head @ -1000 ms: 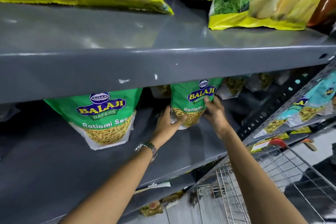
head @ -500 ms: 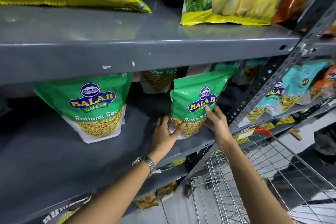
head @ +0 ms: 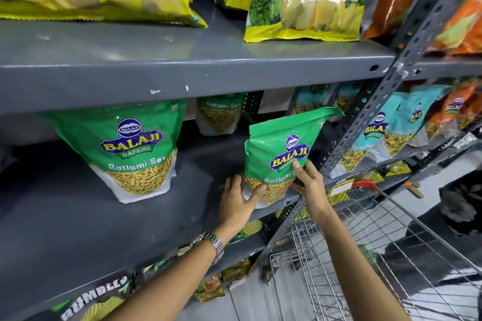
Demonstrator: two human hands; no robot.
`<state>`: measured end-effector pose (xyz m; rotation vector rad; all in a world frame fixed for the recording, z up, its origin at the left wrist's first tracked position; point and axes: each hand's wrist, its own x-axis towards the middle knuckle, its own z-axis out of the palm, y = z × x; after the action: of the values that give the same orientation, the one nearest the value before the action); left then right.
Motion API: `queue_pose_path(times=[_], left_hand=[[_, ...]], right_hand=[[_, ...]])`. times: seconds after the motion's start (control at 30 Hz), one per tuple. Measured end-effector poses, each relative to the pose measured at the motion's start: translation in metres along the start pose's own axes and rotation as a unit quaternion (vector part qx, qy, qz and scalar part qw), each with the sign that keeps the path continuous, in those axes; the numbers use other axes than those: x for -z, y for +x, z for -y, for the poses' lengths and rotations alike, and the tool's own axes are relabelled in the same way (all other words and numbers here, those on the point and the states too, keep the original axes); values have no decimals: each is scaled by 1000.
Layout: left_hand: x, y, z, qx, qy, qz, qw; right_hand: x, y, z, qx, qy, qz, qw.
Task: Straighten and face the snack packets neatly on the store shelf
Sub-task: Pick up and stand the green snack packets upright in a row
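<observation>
A green Balaji Ratlami Sev packet (head: 279, 146) stands upright near the front right of the grey middle shelf (head: 78, 229), label facing me. My left hand (head: 238, 202), with a watch on the wrist, grips its lower left corner. My right hand (head: 309, 181) presses its lower right side, fingers over the label. A larger packet of the same kind (head: 130, 148) stands to the left, apart from both hands. A third green packet (head: 219, 114) sits deeper at the back.
Yellow chip bags (head: 305, 8) rest on the grey upper shelf (head: 182, 70). A perforated steel upright (head: 365, 122) rises just right of the held packet. Teal packets (head: 386, 133) fill the bay beyond it. A wire shopping cart (head: 378, 255) stands below right.
The view has dropped and shifted left, showing more of the held packet. The packet has come forward to the shelf's front, with both hands staying on its lower corners.
</observation>
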<state>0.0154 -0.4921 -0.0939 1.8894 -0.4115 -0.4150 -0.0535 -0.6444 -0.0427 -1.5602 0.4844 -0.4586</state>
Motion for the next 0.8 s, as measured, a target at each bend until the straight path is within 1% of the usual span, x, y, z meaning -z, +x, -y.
queue_pose_path(times=[0.1, 0.2, 0.23, 0.27, 0.3, 0.33, 0.37, 0.4, 0.43, 0.47, 0.5, 0.53, 0.57, 0.6, 0.67, 0.7, 0.73, 0.8], left_hand=[[1, 0, -3, 10, -1, 7, 1000], [2, -3, -4, 0, -16, 11, 1000], [5, -6, -3, -12, -29, 7, 999], [9, -10, 1, -31, -49, -6, 998], [15, -15, 5, -55, -71, -26, 996], [22, -21, 11, -83, -90, -53, 991], [32, -27, 17, -107, -103, -86, 985], [42, -32, 25, -127, -111, -126, 978], [55, -38, 32, -145, -118, -173, 967], [70, -42, 39, -161, -122, -226, 953], [86, -44, 45, -178, -122, -280, 935], [104, -44, 51, -193, -118, -329, 917], [121, -43, 56, -203, -112, -371, 899], [139, -40, 61, -211, -104, -405, 884], [168, -33, 71, -203, -87, -447, 867], [182, -30, 74, -188, -76, -451, 869], [190, -26, 75, -164, -71, -437, 882], [212, -21, 75, -90, -90, -380, 916]], right_hand=[[-3, -1, 0, 4, 0, -4, 1000], [-7, -2, -1, 14, 11, -12, 1000], [-9, -3, -5, 23, 18, -40, 999], [-14, -6, -8, 48, 27, -91, 994], [-20, -11, -12, 86, 30, -161, 983], [-29, -18, -13, 136, 22, -232, 963], [-40, -26, -15, 192, 1, -285, 939], [-53, -34, -17, 241, -29, -305, 921], [-70, -43, -19, 287, -67, -289, 911], [-86, -51, -22, 326, -108, -251, 905], [-104, -58, -23, 343, -130, -201, 909], [-123, -62, -23, 331, -130, -148, 923], [-142, -62, -21, 299, -116, -96, 942], [-160, -59, -17, 254, -93, -45, 962], [-190, -43, -6, 152, -32, 38, 987], [-204, -33, 0, 98, 6, 64, 993], [-211, -21, 7, 50, 47, 78, 995], [-224, -7, 22, 2, 95, 105, 990]])
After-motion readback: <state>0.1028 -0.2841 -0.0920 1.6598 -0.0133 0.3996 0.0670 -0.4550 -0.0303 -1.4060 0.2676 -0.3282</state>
